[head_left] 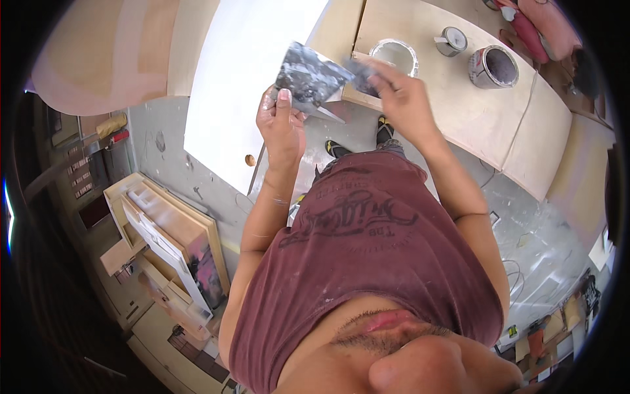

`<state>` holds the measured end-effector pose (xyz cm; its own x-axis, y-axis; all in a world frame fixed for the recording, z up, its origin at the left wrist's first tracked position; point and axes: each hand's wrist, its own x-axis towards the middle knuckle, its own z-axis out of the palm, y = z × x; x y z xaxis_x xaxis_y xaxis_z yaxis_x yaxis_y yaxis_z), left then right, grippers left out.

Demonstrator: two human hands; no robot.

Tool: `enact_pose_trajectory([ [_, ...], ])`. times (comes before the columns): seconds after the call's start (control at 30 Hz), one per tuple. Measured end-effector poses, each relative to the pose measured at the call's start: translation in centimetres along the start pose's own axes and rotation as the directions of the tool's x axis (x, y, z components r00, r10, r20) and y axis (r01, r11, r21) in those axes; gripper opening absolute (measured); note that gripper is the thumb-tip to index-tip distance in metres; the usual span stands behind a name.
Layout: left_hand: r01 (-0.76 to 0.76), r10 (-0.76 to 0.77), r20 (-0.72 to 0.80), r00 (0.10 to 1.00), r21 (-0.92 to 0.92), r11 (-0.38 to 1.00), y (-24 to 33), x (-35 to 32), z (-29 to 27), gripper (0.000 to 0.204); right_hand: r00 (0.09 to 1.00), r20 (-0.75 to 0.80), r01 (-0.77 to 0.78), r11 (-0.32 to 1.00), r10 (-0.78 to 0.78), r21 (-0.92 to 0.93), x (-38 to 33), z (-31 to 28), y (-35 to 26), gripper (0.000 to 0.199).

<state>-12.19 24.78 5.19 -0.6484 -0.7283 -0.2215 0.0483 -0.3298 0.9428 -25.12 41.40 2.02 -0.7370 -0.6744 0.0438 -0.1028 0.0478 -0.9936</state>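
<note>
My left hand (281, 125) grips a flat, squarish plate (312, 73) from below, its thumb pressed on the near edge. Grey and whitish smears cover the plate's upper face. In my right hand (403, 102) is a dark, flat scraper (362, 75), pinched between thumb and fingers and blurred by motion. The scraper is at the plate's right corner; whether the two touch I cannot tell. Both tools are held in the air, near the gap between a white panel (230, 98) and a light wooden tabletop (453, 98).
On the tabletop stand an open white-rimmed tub (412, 56), a small can (453, 41) and a larger open can (489, 72). A cord (523, 118) crosses the wood at the right. Wooden cabinet parts (174, 240) lean together at the lower left, above a stained grey floor (164, 141).
</note>
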Motion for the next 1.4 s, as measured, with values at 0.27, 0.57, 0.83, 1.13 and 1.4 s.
enact_pose_trajectory([
  [0.27, 0.047, -0.045, -0.013, 0.999, 0.209, 0.977, -0.3, -1.7, 0.0, 0.033, 0.982, -0.048, -0.159, 0.935, 0.183, 0.317, 1.8, 0.8, 0.1, 0.031],
  [0.57, 0.230, -0.218, -0.164, 0.962, 0.054, 0.972, -1.7, -3.9, -6.3, 0.030, 0.862, -0.504, 0.222, 0.933, -0.053, 0.282, 18.0, -3.3, 9.0, 0.025],
  [0.83, 0.192, -0.184, -0.204, 0.962, 0.022, 0.981, -0.3, -5.0, -9.2, 0.025, 0.812, -0.570, 0.062, 0.990, -0.126, -0.130, 19.4, 0.6, 9.1, 0.025],
  [1.13, 0.182, -0.183, -0.151, 0.971, -0.022, 0.983, -0.1, -4.7, -9.2, 0.025, 0.823, -0.563, -0.073, 0.971, -0.070, -0.228, 18.6, -0.7, 9.8, 0.030],
  [1.4, 0.169, -0.174, -0.126, 0.977, -0.052, 0.984, 0.0, -4.9, -8.7, 0.027, 0.774, -0.602, 0.098, 0.977, -0.195, -0.190, 18.2, 1.9, 8.8, 0.027],
])
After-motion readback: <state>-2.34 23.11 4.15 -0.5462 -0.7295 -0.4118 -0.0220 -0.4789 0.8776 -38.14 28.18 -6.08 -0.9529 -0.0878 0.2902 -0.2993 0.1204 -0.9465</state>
